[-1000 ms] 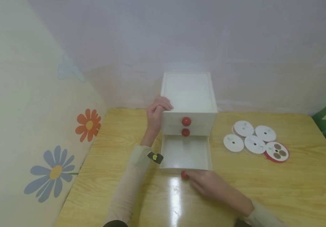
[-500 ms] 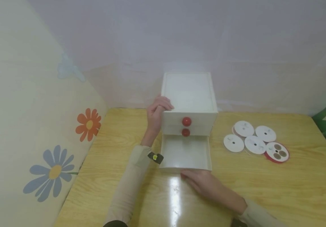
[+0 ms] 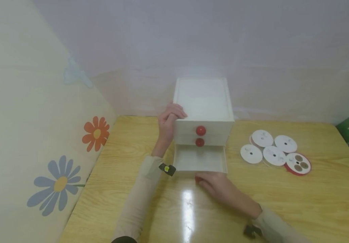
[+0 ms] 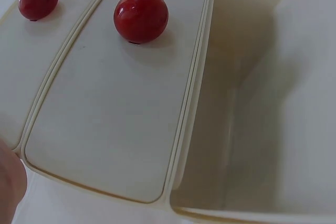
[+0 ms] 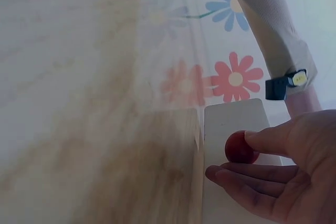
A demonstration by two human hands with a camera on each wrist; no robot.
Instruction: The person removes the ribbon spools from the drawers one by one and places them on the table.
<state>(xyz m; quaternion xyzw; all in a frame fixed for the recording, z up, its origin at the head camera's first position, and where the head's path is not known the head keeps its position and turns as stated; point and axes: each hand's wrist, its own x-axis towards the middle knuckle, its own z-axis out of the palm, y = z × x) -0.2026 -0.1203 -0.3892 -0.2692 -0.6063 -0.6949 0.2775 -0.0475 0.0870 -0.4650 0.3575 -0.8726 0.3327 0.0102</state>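
Note:
A white three-drawer cabinet [image 3: 203, 99] stands against the back wall. Its bottom drawer [image 3: 200, 160] is partly pulled out, with nothing visible inside. The upper two drawers are closed and carry red round knobs [image 4: 140, 17]. My left hand [image 3: 168, 123] rests on the cabinet's left top edge, fingers over the top; only a fingertip shows in the left wrist view. With thumb and fingers, my right hand [image 3: 220, 190] pinches the bottom drawer's red knob [image 5: 241, 148], clearest in the right wrist view. The hand partly hides that knob in the head view.
Several white-sided round spools [image 3: 274, 156] lie to the cabinet's right, one with a red rim [image 3: 298, 164]. Everything stands on a wood-grain table [image 3: 125, 141]. A flower-printed wall covering [image 3: 55, 135] borders it on the left.
My right fingers have closed further around the bottom knob. The bottom drawer has slid some way back into the cabinet, the right hand moving with it. My left hand has stayed in place.

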